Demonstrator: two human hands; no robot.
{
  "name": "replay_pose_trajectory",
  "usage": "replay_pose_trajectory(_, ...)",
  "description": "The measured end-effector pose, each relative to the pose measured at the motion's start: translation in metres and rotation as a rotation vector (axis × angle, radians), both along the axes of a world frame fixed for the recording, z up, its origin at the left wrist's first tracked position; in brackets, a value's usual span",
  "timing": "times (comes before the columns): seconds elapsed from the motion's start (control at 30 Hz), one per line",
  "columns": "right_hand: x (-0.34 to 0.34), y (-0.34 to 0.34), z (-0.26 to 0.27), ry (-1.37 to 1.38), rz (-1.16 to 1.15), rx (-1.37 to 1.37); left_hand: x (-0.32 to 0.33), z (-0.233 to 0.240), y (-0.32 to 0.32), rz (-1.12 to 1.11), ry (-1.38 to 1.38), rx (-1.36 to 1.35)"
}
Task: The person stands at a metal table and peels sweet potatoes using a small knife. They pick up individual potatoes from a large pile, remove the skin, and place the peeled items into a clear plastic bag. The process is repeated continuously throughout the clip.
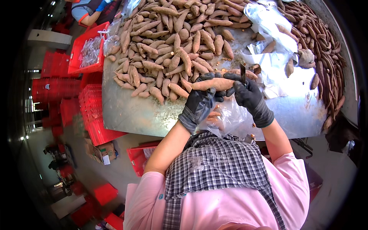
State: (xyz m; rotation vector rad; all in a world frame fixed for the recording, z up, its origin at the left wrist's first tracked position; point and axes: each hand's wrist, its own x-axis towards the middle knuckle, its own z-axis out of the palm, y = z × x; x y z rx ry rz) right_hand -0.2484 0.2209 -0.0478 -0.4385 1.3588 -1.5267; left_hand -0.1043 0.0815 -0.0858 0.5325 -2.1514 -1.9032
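Between my two hands lies a long tan sweet potato (213, 84), held level above the near part of a metal table (138, 118). My left hand (201, 99), in a black glove with a grey cuff, grips its left end from below and behind. In my right hand (249, 96), gloved the same way, is a short knife with a dark blade (243, 73) pointing away from me; its handle is hidden in my fist. The fingertips of that hand touch the sweet potato's right end. Beneath my hands a clear plastic bag (230, 115) holds some orange-brown pieces.
A heap of sweet potatoes (169, 43) covers the table's far left, and more (327, 54) line its right side. White plastic bags (270, 31) lie between them. Red crates (92, 115) stand left of the table. A person's blue-gloved hand (103, 5) shows at far left.
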Motion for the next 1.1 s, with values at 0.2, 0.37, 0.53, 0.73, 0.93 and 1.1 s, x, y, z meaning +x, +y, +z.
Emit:
replay_pose_trajectory(0.2,0.001,-0.003,-0.005,0.099,-0.084,0.049,-0.006,0.028,0.008,0.098,-0.038,0.136)
replay_pose_trajectory(0.37,-0.007,-0.005,-0.008,-0.196,-0.087,0.048,-0.006,0.018,0.009,0.106,0.213,-0.247)
replay_pose_trajectory(0.53,-0.006,-0.006,-0.011,-0.104,-0.191,0.031,-0.016,0.029,0.021,0.123,0.144,0.258)
replay_pose_trajectory(0.73,-0.034,0.008,-0.04,0.582,-0.204,0.07,-0.016,0.027,0.021,0.096,0.325,1.172)
replay_pose_trajectory(0.93,-0.008,0.017,0.007,-0.016,-0.056,-0.006,-0.008,0.014,0.02,0.028,0.222,0.913)
replay_pose_trajectory(1.1,-0.002,0.014,0.012,0.157,-0.046,0.068,0.0,0.017,0.018,-0.009,0.024,0.699)
